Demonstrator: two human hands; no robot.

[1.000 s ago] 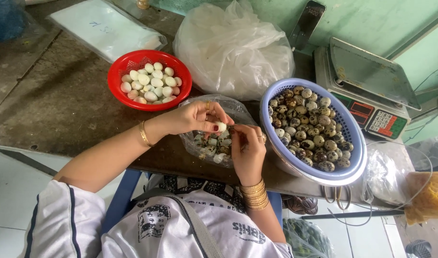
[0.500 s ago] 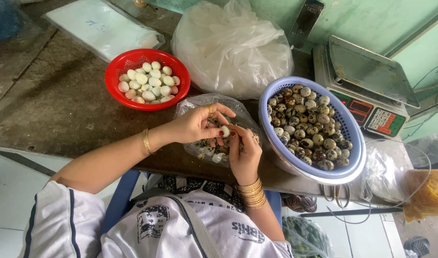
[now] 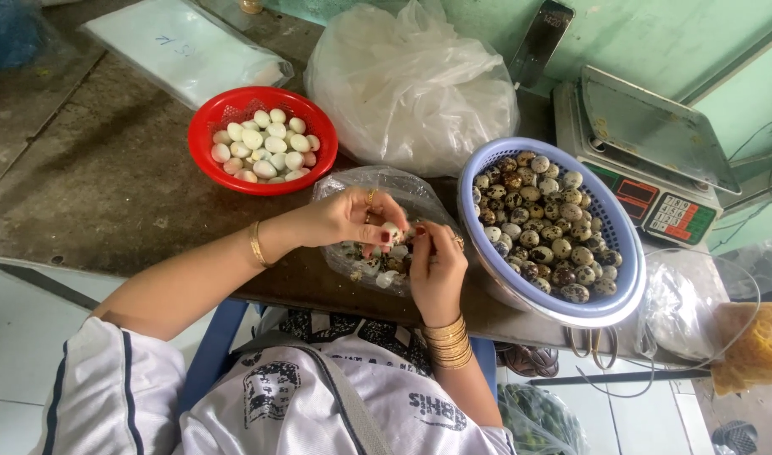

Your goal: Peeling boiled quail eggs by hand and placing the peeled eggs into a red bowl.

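Both hands, the left hand [image 3: 345,217] and right hand [image 3: 437,268], pinch one small pale half-peeled egg [image 3: 392,232] above the clear plastic bag of shells [image 3: 352,190], just beside the blue plastic basket of speckled eggs [image 3: 615,221].

The worktop [image 3: 91,194] is dark, worn and stained (its near edge runs across at about 7 o'clock). On it, at 11 o'clock, stands a red basket [image 3: 209,126] of white peeled eggs. Beyond that, a flat clear packet [image 3: 184,50] lies at 10 o'clock. A big bunched white plastic bag [image 3: 411,84] sits at 12 o'clock. At 3 o'clock rests a blue basket [image 3: 622,278] of speckled eggs, just beside 1 weighing scale [image 3: 655,152] at 2 o'clock. A small clear bag [image 3: 403,190] of shells lies at centre.
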